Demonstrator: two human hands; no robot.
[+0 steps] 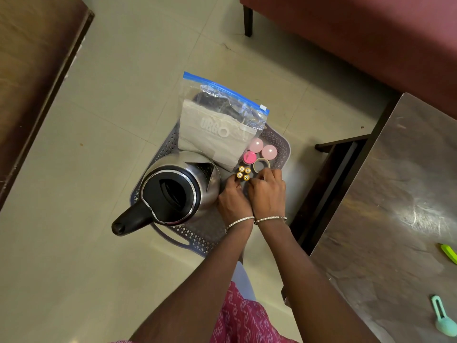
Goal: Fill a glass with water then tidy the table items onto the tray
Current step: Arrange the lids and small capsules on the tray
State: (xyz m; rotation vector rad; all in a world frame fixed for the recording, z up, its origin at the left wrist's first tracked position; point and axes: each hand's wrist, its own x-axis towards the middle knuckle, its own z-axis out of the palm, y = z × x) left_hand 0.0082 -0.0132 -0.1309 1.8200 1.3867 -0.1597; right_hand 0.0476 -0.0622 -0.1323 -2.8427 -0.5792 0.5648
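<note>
A grey perforated tray (pixel 277 139) sits on the floor. On it stand a steel electric kettle (pixel 178 191) with a black lid and handle, a zip bag (pixel 220 125) holding grey cloth, two pale pink balls (pixel 262 148), a pink round container (pixel 249 158), a tape roll (pixel 261 164) and several gold-topped batteries (pixel 243 173) standing upright in a cluster. My left hand (pixel 233 196) and my right hand (pixel 268 189) are side by side over the tray's right part. Their curled fingertips close on the battery cluster from below. No glass is in view.
A dark table (pixel 395 219) stands at the right, bearing a green item (pixel 448 253) and a teal clip-like item (pixel 441 318). A maroon sofa (pixel 358 33) is at the back right, and brown wooden furniture (pixel 32 82) at the left. Pale floor tiles surround the tray.
</note>
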